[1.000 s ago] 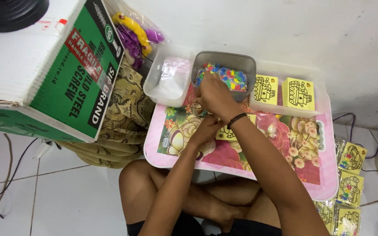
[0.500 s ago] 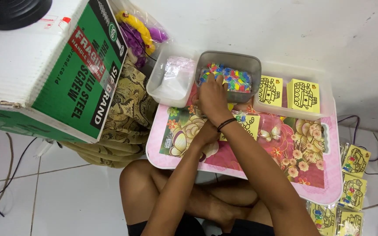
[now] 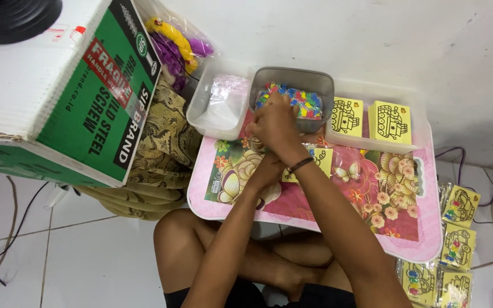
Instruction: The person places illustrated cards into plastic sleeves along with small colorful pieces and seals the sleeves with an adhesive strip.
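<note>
Right hand (image 3: 278,122) dug into the grey tub (image 3: 318,80), its finger grip unreadable; a snag could've spilled those coloured pieces (image 3: 306,102).

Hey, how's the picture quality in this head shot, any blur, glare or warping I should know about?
Head view: even, soft light with only faint shadows under the pink tray; the right hand over the grey tub of coloured pieces looks slightly soft; the clear bag in the white tub shows mild sheen; the green carton leans, suggesting wide-angle stretch at the edge.
</note>
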